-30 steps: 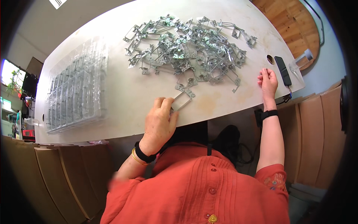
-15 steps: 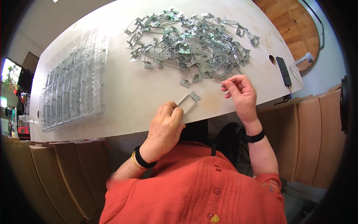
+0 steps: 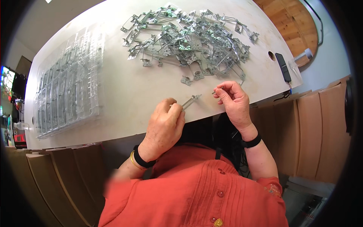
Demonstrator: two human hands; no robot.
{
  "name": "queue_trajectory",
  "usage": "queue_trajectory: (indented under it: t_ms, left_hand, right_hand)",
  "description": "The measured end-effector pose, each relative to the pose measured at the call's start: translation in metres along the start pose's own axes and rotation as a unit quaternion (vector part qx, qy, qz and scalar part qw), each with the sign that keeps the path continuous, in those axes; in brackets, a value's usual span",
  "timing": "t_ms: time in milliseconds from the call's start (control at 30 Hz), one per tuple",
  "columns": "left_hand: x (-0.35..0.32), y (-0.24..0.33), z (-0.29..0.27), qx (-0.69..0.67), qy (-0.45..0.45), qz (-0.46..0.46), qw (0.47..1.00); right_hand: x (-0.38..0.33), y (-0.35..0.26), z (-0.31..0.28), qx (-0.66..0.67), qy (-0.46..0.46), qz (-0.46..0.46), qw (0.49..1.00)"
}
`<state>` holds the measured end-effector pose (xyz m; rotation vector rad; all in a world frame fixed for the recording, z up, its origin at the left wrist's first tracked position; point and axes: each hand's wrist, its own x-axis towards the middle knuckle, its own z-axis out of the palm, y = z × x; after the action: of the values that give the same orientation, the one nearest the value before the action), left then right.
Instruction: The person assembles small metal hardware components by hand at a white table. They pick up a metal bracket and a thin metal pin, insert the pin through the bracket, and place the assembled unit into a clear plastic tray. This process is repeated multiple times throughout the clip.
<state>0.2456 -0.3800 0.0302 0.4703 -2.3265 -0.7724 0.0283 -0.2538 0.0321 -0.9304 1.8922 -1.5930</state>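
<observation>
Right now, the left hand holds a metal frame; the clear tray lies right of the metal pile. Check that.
Wrong side: the head view shows the clear tray left of the metal pile. The left hand holds a metal frame.

Bright light is washing the broad white tabletop (image 3: 124,102), and a small window (image 3: 7,78) at far left is glaring. Highlights are streaking the clear plastic compartment trays (image 3: 72,83) and glinting off the heaped silver metal brackets (image 3: 185,46). Fisheye distortion is bending the tabletop's edges; black vignetting is swallowing the corners.
</observation>
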Motion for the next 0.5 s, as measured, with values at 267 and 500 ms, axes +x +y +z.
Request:
queue_trajectory:
  t_ms: [267, 500]
  left_hand:
    - [0.009, -0.008, 0.008, -0.088, 0.017, -0.126, 0.988]
    - [0.008, -0.012, 0.017, -0.086, 0.071, -0.165, 0.980]
  right_hand:
    - [-0.007, -0.004, 0.007, 0.010, 0.005, -0.041, 0.999]
    - [-0.002, 0.006, 0.018, -0.036, -0.015, -0.090, 0.995]
